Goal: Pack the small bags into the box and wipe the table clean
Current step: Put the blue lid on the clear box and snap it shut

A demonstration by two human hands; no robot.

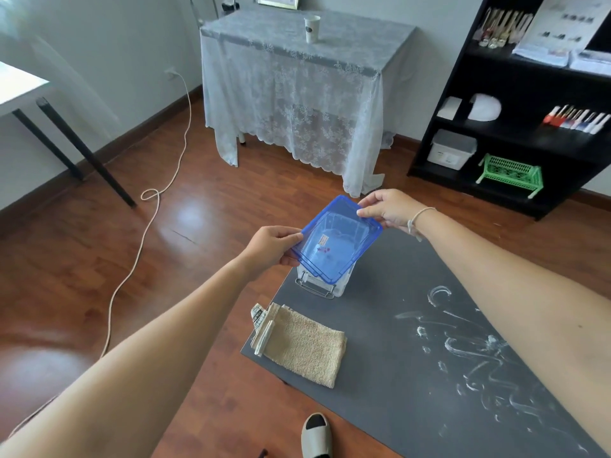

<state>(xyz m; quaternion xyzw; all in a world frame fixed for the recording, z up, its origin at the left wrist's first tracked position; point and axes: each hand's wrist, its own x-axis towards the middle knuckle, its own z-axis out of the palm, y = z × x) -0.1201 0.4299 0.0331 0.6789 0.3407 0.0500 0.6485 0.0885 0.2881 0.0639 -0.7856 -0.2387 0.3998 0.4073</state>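
Note:
A see-through blue lid (pixel 337 239) hangs tilted just above a clear plastic box (pixel 325 287) at the far corner of the dark grey table (pixel 390 358). My left hand (pixel 272 244) pinches the lid's left edge and my right hand (pixel 388 208) pinches its far right corner. What lies inside the box shows only dimly through the lid. A folded beige towel (pixel 302 345) lies on the table's left edge, in front of the box. White smears (pixel 476 355) streak the table's right half.
A lace-covered table (pixel 297 84) with a paper cup (pixel 311 28) stands ahead. A black shelf unit (pixel 515 110) fills the right side. A white cable (pixel 145 233) runs across the wooden floor at left. A slippered foot (pixel 316 436) shows by the table's near edge.

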